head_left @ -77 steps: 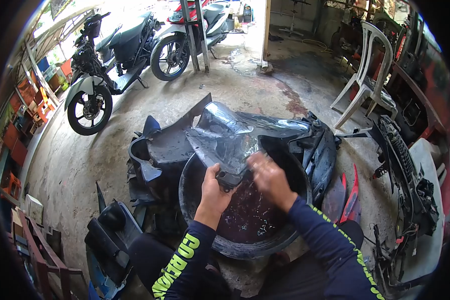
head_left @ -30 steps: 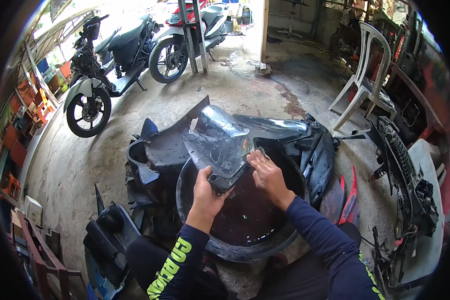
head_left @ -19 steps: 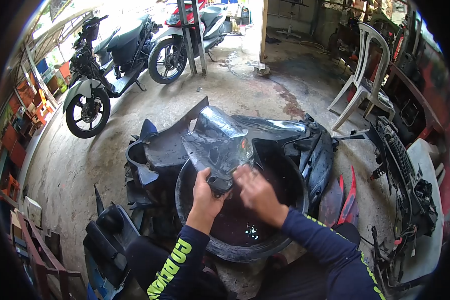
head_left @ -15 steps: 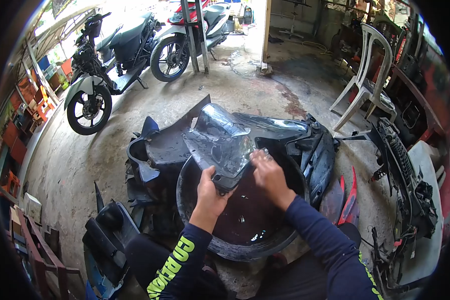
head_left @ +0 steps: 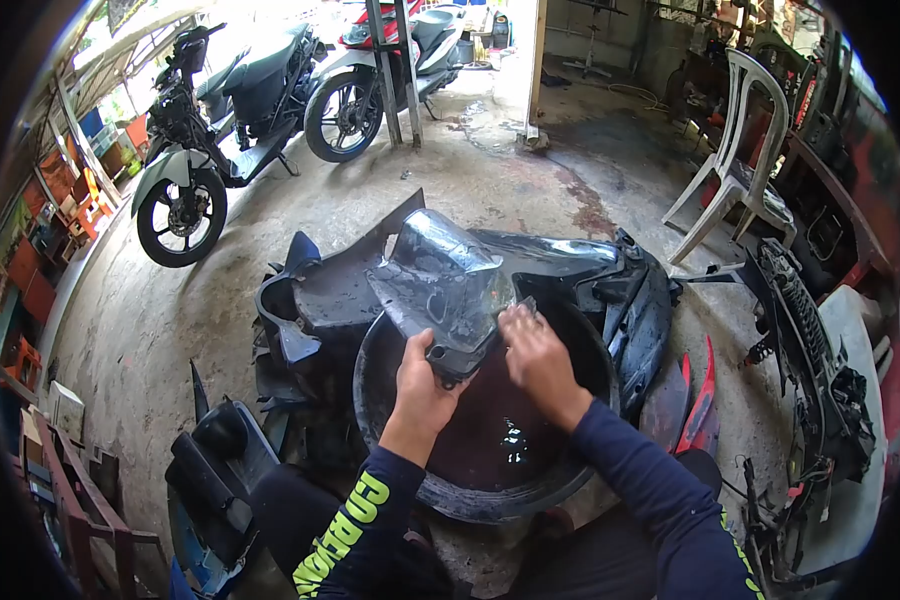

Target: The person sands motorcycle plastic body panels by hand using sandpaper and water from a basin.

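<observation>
My left hand (head_left: 422, 392) is closed on the near end of a wet, dark plastic motorcycle panel (head_left: 438, 288), thumb on top. The panel is tilted over a round black basin (head_left: 402, 490) that holds dark liquid. At the panel's right edge is my right hand (head_left: 542, 358), its fingers bent together. A small dark bit shows at those fingertips, too little of it to name. Beyond the basin lie more dark body panels (head_left: 345, 285), and a glossy dark panel (head_left: 640, 330) leans at its right side.
Red trim pieces (head_left: 698, 405) and a dark frame part (head_left: 820, 400) lie to the right. Black panels (head_left: 225, 455) sit at lower left. Farther off stand a plastic chair (head_left: 735, 160), a partly stripped scooter (head_left: 185, 190) and a red motorbike (head_left: 355, 100) behind a post (head_left: 385, 75).
My right hand has shifted slightly along the panel's right edge. The glints on the liquid differ. My left hand and the panel stay almost in place.
</observation>
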`<action>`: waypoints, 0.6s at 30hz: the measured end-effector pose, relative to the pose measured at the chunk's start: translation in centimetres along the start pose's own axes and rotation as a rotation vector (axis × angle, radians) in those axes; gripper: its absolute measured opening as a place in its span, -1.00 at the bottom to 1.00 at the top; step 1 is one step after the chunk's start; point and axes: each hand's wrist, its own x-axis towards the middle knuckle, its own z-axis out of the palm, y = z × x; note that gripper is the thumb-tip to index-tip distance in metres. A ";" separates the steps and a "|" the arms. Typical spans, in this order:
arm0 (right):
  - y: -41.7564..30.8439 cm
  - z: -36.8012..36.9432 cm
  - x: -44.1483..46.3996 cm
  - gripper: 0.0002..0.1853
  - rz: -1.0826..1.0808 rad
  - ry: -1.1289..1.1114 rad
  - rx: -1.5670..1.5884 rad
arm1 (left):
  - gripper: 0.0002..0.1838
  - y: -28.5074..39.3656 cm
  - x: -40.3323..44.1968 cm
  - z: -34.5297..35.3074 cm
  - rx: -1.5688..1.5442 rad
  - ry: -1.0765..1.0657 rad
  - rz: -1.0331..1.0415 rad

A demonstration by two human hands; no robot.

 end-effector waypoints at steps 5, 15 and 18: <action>-3.1 -0.4 -1.2 -0.47 -0.116 -0.002 0.020 | -0.60 0.3 0.9 -1.5 -0.029 -0.016 -0.017; 1.1 0.6 -0.5 -0.48 0.052 0.004 0.209 | -0.59 0.1 0.0 -0.7 0.004 -0.033 -0.015; -0.9 0.4 -0.9 -0.48 0.000 0.029 0.192 | -0.58 0.3 -0.2 -0.2 0.002 -0.001 0.003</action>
